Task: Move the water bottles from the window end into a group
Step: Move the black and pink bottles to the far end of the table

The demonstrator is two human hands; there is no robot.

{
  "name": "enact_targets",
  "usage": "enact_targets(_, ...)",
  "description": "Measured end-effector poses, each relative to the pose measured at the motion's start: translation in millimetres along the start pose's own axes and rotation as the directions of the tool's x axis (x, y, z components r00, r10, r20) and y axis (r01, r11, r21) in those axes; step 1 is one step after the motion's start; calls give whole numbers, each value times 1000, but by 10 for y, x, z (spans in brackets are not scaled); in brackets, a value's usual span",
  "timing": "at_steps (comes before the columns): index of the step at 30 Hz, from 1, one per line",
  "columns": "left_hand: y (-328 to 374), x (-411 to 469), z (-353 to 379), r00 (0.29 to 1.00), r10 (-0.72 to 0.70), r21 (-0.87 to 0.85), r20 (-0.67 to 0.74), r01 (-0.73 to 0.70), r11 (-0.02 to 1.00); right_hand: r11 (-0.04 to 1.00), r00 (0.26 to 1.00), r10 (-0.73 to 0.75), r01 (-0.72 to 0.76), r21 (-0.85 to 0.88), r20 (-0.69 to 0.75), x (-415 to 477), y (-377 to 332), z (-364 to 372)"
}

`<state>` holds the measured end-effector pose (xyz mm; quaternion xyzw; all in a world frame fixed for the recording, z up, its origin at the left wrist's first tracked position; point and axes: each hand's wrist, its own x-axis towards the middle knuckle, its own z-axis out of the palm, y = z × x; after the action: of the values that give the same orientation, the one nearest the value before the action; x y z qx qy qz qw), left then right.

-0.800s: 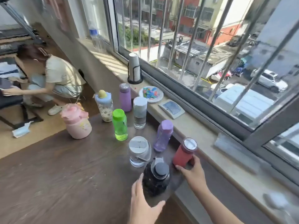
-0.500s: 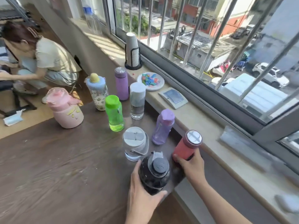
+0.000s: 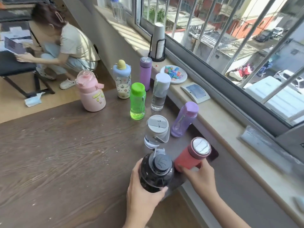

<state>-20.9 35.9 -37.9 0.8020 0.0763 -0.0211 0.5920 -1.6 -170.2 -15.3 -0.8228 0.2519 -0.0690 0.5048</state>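
left grip (image 3: 141,193) wraps black bottle (image 3: 156,171), grey cap | right grip (image 3: 199,174) holds red bottle (image 3: 191,155), silver-topped

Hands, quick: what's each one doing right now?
Left hand: closed around the black bottle.
Right hand: fingers gripping the red bottle.

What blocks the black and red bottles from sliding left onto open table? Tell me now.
Nothing visible does. The left hand grips the black bottle and the right hand grips the red bottle; the wooden table to their left is bare. The other bottles stand beyond them.
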Motion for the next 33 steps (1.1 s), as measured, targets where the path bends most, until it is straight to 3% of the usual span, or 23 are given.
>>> enact_targets(6,-131,-160,-1021,976,-54,17,-210,59,998,995,980,-96,89,48,175,-709,-535,665)
enact_targets(10,-197,-210,-1855,922,-113,6,-371,124,992,985,921,-165,137,103,352,-1026,-905,1285)
enact_targets(18,-615,-223,-3526,662,-191,-51,-725,225,973,950,703,-309,262,172,641,-1384,-1748,2852)
enact_targets(22,-1064,-83,-4380,563,-208,-129,-800,178,976,923,618,-365,339,183,696,-1645,-1970,3801)
enact_targets(27,-1482,244,-5435,486,-184,-103,-854,189,977,888,552,-415,419,190,723,-1916,-2295,4943)
enact_targets(33,-1792,878,-6446,508,-129,-59,-852,151,987,885,552,-427,419,204,717,-2042,-2836,6091)
